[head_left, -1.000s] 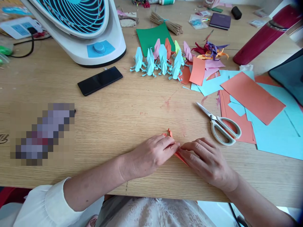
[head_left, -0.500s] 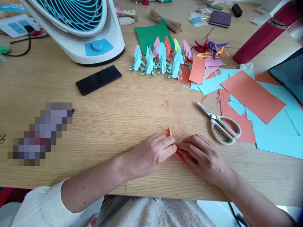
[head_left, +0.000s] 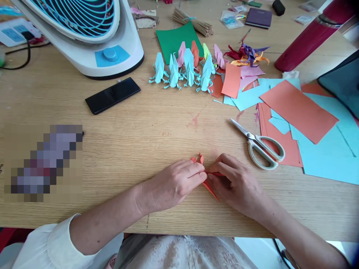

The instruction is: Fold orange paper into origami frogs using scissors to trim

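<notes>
A folded red-orange paper piece (head_left: 211, 189) lies between my two hands near the table's front edge. Its small curled tips stick out beyond the fingers of my left hand (head_left: 179, 183), which is closed on its upper part. My right hand (head_left: 238, 183) pinches a thin folded strip of the same paper from the right, fingers bent, close to the left fingertips. A long pointed flap hangs down toward me between the hands. The paper's middle is hidden under the fingers. Scissors (head_left: 259, 144) with pale handles lie to the right of my right hand.
Light blue folded figures (head_left: 189, 67) stand in a row at the back. Orange sheets (head_left: 300, 112) and blue sheets (head_left: 331, 157) spread at the right, beside a dark red bottle (head_left: 305, 41). A black phone (head_left: 113, 95) and a fan (head_left: 112, 56) are at the left.
My right hand has shifted slightly, its fingers more raised and bent over the paper strip. The lower flap now stands farther apart from the strip. The whole view has moved a little.
</notes>
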`<state>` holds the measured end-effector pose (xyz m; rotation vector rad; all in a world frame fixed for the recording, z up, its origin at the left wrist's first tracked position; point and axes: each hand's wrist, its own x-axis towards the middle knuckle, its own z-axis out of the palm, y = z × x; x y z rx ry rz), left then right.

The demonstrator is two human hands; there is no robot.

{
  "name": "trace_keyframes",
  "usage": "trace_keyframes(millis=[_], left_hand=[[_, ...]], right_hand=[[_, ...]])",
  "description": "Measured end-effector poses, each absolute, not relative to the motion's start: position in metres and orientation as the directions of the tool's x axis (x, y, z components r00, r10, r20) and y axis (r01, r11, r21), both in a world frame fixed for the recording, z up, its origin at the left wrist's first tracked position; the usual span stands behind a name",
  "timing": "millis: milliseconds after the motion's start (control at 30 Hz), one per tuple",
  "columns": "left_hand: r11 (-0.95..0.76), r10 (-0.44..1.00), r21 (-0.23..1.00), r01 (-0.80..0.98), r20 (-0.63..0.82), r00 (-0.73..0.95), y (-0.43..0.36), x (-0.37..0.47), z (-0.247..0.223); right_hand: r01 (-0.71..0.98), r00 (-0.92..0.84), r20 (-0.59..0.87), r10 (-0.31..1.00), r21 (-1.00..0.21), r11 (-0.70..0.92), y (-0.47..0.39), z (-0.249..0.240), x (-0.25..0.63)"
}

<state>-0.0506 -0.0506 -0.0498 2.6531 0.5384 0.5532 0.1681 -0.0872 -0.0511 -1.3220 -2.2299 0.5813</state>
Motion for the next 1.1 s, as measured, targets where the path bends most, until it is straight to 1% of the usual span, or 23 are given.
trace_keyframes(millis=[167, 300, 433, 633, 700, 867, 1000, 1100], left_hand=[[-0.91, 0.368, 0.316, 0.267, 0.323, 0.872, -0.0518, -0.0519, -0.0477], [-0.934, 0.335, 0.231, 0.273, 0.3, 0.893, -0.0541, -0.0521, -0.0459], [-0.942, 0.32, 0.195, 0.273, 0.273, 0.907, -0.055, -0.0519, -0.0443], [-0.945, 0.316, 0.173, 0.277, 0.268, 0.91, -0.0555, -0.0509, -0.0445], [-0.946, 0.316, 0.158, 0.282, 0.269, 0.91, -0.0558, -0.0504, -0.0447], [-0.954, 0.3, 0.104, 0.282, 0.299, 0.906, -0.0559, -0.0521, -0.0452], [-0.956, 0.294, 0.075, 0.284, 0.297, 0.909, -0.0557, -0.0533, -0.0457], [-0.954, 0.3, 0.086, 0.288, 0.298, 0.906, -0.0559, -0.0528, -0.0456]], right_hand=[[0.724, -0.325, 0.09, 0.942, -0.617, 0.309, -0.0891, -0.0489, 0.1647], [0.721, -0.294, 0.082, 0.952, -0.635, 0.277, -0.0908, -0.0467, 0.1647], [0.748, -0.259, 0.083, 0.962, -0.613, 0.254, -0.0904, -0.0485, 0.1656], [0.754, -0.265, 0.063, 0.962, -0.609, 0.248, -0.0874, -0.0509, 0.1665], [0.747, -0.261, 0.049, 0.964, -0.623, 0.234, -0.0865, -0.0492, 0.1675], [0.691, -0.283, -0.065, 0.957, -0.705, 0.156, -0.0837, -0.0425, 0.1719], [0.676, -0.322, -0.024, 0.947, -0.706, 0.212, -0.0836, -0.0423, 0.1729], [0.689, -0.338, 0.047, 0.94, -0.668, 0.281, -0.0857, -0.0446, 0.1712]])
